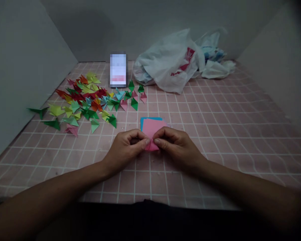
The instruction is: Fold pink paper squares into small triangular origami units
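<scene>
A small pink folded paper (150,144) is being pinched at table centre, between both hands. Left hand (126,147): fingers closed, thumb and forefinger gripping the paper's left edge. Right hand (177,145): fingers closed, gripping its right edge. Fingertips of the two hands are nearly touching over the piece.

A stack of square sheets (153,125), pink on top with blue showing beneath, is lying just beyond the hands at 12 o'clock, partly covered by them.

A pile of folded paper pieces (90,100), green, red, yellow, blue and pink, is being kept at 10 o'clock. A blurred upright card (118,70) is standing at 11 o'clock. Plastic bags (175,62) are lying at 1 o'clock. Everything is resting on a pink checked tablecloth (228,134).
</scene>
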Available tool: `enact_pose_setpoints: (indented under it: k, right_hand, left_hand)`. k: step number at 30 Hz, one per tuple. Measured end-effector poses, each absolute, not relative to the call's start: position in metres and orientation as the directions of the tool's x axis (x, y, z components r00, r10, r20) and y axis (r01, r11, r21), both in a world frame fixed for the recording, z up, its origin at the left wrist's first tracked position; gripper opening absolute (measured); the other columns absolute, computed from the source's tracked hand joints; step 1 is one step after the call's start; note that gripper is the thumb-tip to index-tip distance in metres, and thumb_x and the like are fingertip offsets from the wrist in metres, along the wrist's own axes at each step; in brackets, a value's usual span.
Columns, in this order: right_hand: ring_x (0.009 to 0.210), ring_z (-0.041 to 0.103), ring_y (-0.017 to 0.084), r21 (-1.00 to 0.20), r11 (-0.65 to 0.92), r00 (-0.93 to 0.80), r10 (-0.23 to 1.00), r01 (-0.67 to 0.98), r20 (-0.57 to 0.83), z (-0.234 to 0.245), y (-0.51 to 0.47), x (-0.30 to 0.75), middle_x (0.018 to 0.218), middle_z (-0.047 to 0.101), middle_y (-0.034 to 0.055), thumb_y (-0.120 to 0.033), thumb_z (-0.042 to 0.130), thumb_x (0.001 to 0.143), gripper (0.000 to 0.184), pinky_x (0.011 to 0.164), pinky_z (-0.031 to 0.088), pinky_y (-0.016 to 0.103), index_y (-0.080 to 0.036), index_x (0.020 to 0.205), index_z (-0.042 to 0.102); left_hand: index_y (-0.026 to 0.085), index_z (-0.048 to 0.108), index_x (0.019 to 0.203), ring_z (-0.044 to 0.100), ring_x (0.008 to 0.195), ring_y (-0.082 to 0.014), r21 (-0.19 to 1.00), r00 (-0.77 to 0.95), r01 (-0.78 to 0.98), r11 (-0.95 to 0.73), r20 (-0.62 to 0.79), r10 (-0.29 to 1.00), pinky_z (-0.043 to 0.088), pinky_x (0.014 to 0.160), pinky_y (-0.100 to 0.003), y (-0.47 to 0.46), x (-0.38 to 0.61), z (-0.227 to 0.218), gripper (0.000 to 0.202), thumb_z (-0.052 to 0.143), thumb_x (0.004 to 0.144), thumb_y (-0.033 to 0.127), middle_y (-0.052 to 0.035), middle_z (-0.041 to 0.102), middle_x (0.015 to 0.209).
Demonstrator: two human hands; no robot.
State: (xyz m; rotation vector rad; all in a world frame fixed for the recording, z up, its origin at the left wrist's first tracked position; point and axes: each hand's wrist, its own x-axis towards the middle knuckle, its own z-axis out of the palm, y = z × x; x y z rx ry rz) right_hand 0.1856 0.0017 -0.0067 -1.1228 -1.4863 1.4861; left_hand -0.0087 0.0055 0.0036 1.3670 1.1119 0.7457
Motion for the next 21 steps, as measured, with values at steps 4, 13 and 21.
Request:
enact_pose_setpoints:
  k: [4,13,21]
  right_hand:
    - [0.059,0.054,0.011,-0.995,-0.079,-0.344,0.934,0.054,-0.093,-0.0085,0.0017,0.1847,0.067,0.059,-0.0023,-0.026,0.065,0.086,0.011,0.057,0.044,0.025,-0.018,0.078,0.062]
    - [0.059,0.052,0.010,-0.993,-0.050,-0.350,0.933,0.107,-0.085,-0.0072,0.0019,0.1835,0.068,0.059,-0.0016,-0.025,0.063,0.086,0.011,0.056,0.041,0.025,-0.018,0.078,0.061]
    - [0.065,0.053,0.012,-0.992,-0.014,-0.369,0.927,0.123,-0.059,-0.0099,0.0025,0.1835,0.073,0.062,0.0001,-0.025,0.062,0.086,0.009,0.060,0.041,0.027,-0.018,0.081,0.062]
  left_hand:
    - [0.015,0.066,0.076,0.058,0.053,-0.0082,0.980,0.355,0.149,0.129,-0.175,0.918,0.047,0.050,-0.019,0.0054,-0.0083,0.0031,0.016,0.068,0.084,0.028,0.0009,0.064,0.067]
    - [0.016,0.066,0.077,0.057,0.053,-0.0081,0.980,0.359,0.114,0.163,-0.194,0.913,0.049,0.050,-0.019,0.0053,-0.0062,0.0015,0.013,0.070,0.081,0.028,0.0011,0.064,0.068]
    - [0.016,0.064,0.078,0.056,0.057,-0.0090,0.980,0.348,0.133,0.151,-0.189,0.918,0.047,0.051,-0.020,0.0047,-0.0054,0.0014,0.014,0.071,0.080,0.028,0.0009,0.062,0.070]
